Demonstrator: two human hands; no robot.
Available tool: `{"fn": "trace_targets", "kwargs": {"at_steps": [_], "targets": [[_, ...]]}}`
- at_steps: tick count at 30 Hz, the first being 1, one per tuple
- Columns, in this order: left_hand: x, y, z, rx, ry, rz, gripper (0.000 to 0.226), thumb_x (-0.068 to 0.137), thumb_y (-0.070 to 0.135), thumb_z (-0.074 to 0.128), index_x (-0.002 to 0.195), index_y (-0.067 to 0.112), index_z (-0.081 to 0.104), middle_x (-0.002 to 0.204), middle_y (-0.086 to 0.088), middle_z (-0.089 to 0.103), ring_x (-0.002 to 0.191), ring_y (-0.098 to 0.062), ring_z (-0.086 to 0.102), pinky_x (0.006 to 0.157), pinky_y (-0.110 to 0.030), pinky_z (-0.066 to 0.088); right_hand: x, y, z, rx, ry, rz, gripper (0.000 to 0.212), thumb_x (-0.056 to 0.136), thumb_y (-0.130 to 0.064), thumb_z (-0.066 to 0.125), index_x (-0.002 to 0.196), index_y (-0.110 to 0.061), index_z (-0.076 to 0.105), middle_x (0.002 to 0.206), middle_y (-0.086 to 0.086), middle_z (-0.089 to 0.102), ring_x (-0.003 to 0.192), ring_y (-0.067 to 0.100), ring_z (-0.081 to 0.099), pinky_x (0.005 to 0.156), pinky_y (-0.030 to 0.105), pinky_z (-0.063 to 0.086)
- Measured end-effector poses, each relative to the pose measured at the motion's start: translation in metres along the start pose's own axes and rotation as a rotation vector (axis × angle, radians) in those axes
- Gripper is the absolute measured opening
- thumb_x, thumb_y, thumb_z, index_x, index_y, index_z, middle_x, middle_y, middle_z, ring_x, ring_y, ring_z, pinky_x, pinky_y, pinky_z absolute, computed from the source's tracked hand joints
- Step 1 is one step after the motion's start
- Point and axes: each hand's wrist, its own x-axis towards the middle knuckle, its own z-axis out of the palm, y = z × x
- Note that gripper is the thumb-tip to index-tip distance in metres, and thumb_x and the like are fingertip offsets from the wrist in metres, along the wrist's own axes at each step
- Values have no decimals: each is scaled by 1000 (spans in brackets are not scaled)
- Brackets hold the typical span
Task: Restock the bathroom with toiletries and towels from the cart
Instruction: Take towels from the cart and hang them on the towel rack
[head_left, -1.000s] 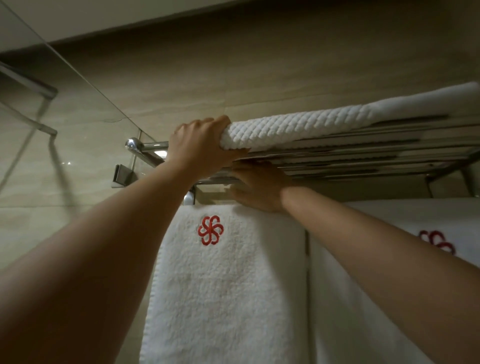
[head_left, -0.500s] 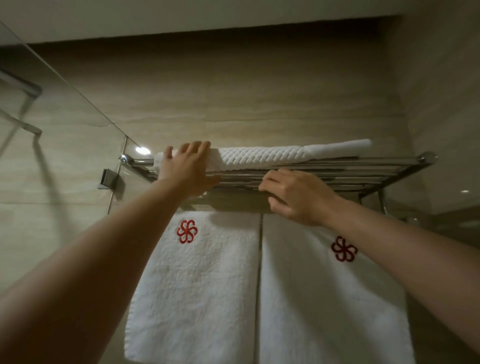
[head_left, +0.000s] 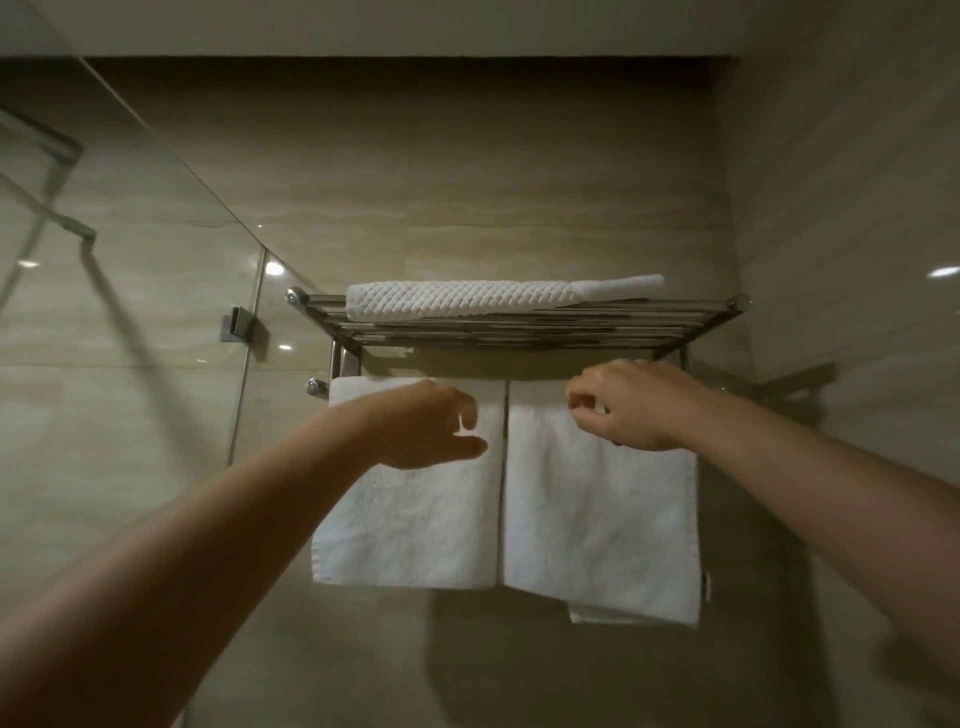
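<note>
Towel rack (head_left: 519, 332) is mounted on the tiled wall, glass panel (head_left: 156, 260) to its left. A folded towel (head_left: 467, 300) with a waffle texture is laid flat on the top shelf, toward the left end, with a smooth strip at its right end. Two hanging towels are draped over the lower bar, side by side, edges nearly touching: left towel (head_left: 410, 519) and right towel (head_left: 597, 519). The right one hangs slightly lower, and a back layer is seen peeking out below its bottom right corner. Left hand (head_left: 426, 431) is held in front of the upper part of the left towel, fingers loosely curled and apart, nothing gripped; contact with the cloth cannot be confirmed. Right hand (head_left: 623, 405) is held at the top of the right towel near the bar, fingers curled together in a pinch; whether cloth is actually pinched cannot be told. Handling judgement: terry cloth is soft, limp and light, not fragile, not slippery, but it will slide on the smooth metal bar if pulled from one side only. It is best taken at the fold line by the bar, both top corners pinched, and levelled by tugging the front and back layers evenly. The shelf towel should be lifted from underneath to keep its fold.
</note>
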Motion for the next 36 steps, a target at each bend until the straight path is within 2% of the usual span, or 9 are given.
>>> {"fn": "trace_targets", "kwargs": {"at_steps": [4,8,13,18,21,23,27,30,36], "targets": [[-40,33,5,-44,-117,34,43,92,46,46,125,20,51,122,-2,60,105,-16,57,95,-31,46,-44,-20,-14,20,-115,80,19,93,-35,42,94,-25,58,94,-4,61,82,14,57,67,29,45],[-75,67,7,-93,-195,85,44,91,49,44,126,22,49,124,0,57,107,-16,56,97,-33,46,-91,-33,-28,18,-296,139,21,94,-38,44,104,-27,59,101,-7,58,86,10,56,62,23,39],[-107,112,5,-190,-217,195,45,91,51,45,128,26,47,125,2,57,106,-16,57,92,-31,47,-159,-50,-60,-3,-460,196,22,93,-40,45,105,-28,59,103,-4,61,92,16,56,76,33,46],[-133,163,2,-277,-236,295,46,90,53,45,128,27,48,124,0,59,107,-17,58,95,-38,48,-227,-63,-90,-26,-526,227,27,93,-42,44,108,-26,59,103,-3,63,91,18,57,81,38,49],[-156,205,-4,-346,-249,382,44,89,52,47,125,27,50,118,2,62,103,-14,59,93,-34,48,-279,-66,-112,-44,-570,261,31,94,-44,40,113,-26,57,104,-3,62,93,17,57,82,39,49],[-174,234,-9,-400,-252,459,42,89,51,47,123,26,52,114,5,64,97,-10,60,89,-29,49,-318,-67,-130,-50,-597,289,33,94,-45,39,118,-29,54,107,-5,61,94,16,57,82,37,48],[-206,298,-12,-523,-288,540,41,88,53,47,121,29,52,113,9,64,98,-8,60,90,-32,49,-397,-65,-165,-36,-645,353,35,94,-45,38,124,-32,49,110,-9,59,95,13,55,81,33,47],[-229,350,-12,-536,-317,596,42,89,56,44,124,33,49,118,12,60,100,-6,59,88,-29,49,-460,-58,-189,-18,-699,417,35,95,-46,37,125,-32,49,111,-10,59,94,10,55,79,29,45],[-267,451,-29,-649,-365,775,43,90,51,45,126,27,49,121,6,59,101,-10,60,89,-32,50,-572,-57,-253,-40,-734,619,33,96,-44,39,124,-33,50,106,-14,59,89,6,53,78,26,44]]}}
